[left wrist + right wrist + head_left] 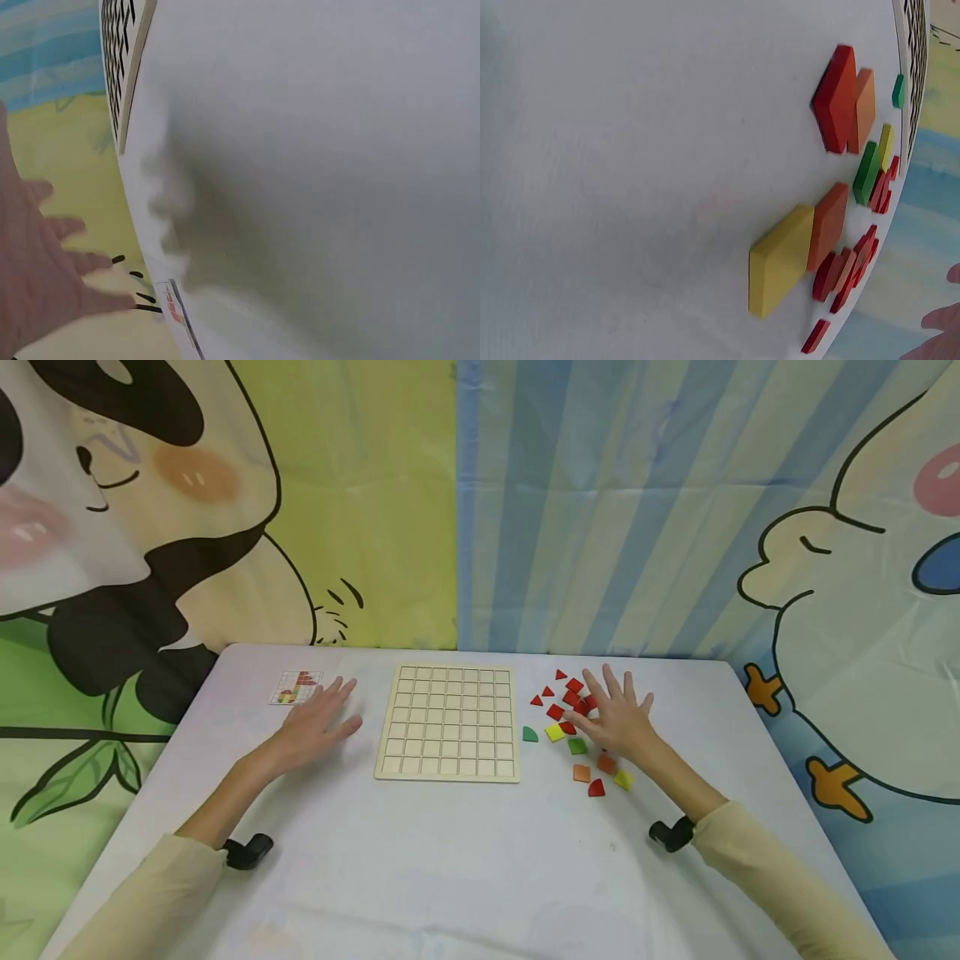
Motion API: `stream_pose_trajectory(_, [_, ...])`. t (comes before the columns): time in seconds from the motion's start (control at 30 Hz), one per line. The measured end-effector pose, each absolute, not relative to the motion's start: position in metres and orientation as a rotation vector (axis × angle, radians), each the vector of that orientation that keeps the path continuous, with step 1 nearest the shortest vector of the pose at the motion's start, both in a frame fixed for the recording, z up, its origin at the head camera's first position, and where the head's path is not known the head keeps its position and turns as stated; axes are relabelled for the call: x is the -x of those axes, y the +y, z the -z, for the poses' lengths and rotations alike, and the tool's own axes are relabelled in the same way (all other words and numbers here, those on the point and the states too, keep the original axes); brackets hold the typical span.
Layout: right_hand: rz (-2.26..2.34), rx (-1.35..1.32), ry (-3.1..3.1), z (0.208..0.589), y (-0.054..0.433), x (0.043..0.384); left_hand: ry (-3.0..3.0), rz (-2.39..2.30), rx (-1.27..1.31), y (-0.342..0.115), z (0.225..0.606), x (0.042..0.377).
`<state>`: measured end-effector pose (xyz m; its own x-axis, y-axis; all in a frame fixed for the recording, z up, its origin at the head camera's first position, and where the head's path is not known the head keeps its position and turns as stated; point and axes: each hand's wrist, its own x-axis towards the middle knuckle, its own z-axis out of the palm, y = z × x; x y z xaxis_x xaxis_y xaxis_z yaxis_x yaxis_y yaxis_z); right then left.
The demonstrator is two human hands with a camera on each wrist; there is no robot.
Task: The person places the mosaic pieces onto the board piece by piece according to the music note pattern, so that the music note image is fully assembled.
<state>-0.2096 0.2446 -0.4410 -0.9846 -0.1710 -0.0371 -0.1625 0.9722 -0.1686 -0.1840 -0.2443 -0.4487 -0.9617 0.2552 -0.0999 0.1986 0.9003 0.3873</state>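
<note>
A: Count?
B: One grid board point(447, 722), mid-table point(450, 860); one printed card point(291, 687), left. Right of board: two green pieces point(577, 746), two yellow pieces point(623, 780), two orange pieces point(581, 773); red pieces point(556, 712) overlap, total unclear.
A: Hands?
B: Raised, fingers spread wide, holding nothing: left hand point(315, 727) beside card, right hand point(618, 718) above pieces.

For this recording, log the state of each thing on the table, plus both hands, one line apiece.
Left hand: raised, fingers spread, holding nothing.
Right hand: raised, fingers spread, holding nothing.
Grid board: flat, grid side up, no pieces set in it.
Picture card: flat, printed side up.
Red pieces: loose, several bunched together.
Orange pieces: loose.
Yellow pieces: loose, apart from each other.
Green pieces: loose, apart from each other.
</note>
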Motion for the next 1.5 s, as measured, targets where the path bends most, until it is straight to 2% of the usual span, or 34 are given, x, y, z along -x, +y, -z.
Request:
stream_pose_trajectory(0.17, [0.391, 0.352, 3.053, 0.44, 0.232, 0.205, 2.864, -0.663, -0.521, -0.239, 0.456, 0.184])
stream_pose_trajectory(0.4, [0.375, 0.394, 3.025, 0.438, 0.225, 0.205, 2.795, -0.773, -0.529, -0.238, 0.458, 0.187])
stream_pose_trajectory(0.77, [0.425, 0.848, 2.972, 0.452, 0.213, 0.2, 2.616, -1.043, -0.5, -0.235, 0.457, 0.18])
stream_pose_trajectory(0.93, [0.421, 0.843, 2.99, 0.456, 0.202, 0.201, 2.591, -1.202, -0.424, -0.233, 0.453, 0.186])
stream_pose_trajectory(1.5, [0.299, 0.751, 3.027, 0.46, 0.178, 0.199, 2.643, -1.027, -0.527, -0.226, 0.474, 0.198])
